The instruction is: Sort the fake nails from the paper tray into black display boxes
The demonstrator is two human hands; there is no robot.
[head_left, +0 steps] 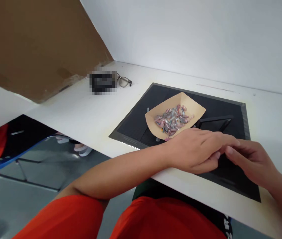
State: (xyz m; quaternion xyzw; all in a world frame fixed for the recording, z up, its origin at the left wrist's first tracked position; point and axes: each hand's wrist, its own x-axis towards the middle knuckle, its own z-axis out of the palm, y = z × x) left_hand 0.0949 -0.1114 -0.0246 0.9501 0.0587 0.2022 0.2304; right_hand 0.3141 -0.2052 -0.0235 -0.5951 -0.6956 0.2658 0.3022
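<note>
Hands together at a black mat, paper tray of small pieces just beyond

Left hand (pixel 195 151): palm down, back uppermost, laid across toward the right; its fingertips meet those of the right hand. Right hand (pixel 256 162): fingers curled in, thumb against the left fingers. The two are in contact; whether anything is pinched between them cannot be told, the meeting point being covered by the fingers. Right forearm cut off by the picture's edge.

Paper tray (pixel 194 105): tan, boat-shaped, just beyond the left hand, its near edge close to the wrist. Contents: a heap of small shiny pieces (pixel 173 119), pink, grey and clear; too small and glossy to identify.

Dark framed item (pixel 225 125): immediately beyond the joined fingers, partly covered by them; its full outline merges with the black mat (pixel 133 122). The mat lies beneath tray and hands, partly hidden by both.

Tabletop (pixel 275 129): white, surrounding the mat. Eyeglasses (pixel 124 82): beyond and left of the hands, one side hidden behind a pixelated dark object (pixel 103 82), not legible.

Far left of the hands, below tabletop level: a folding chair (pixel 6 165), cut off, and light-soled footwear (pixel 84 151), partly hidden. Nearest the viewer: orange sleeve (pixel 68 215), cut off below.
</note>
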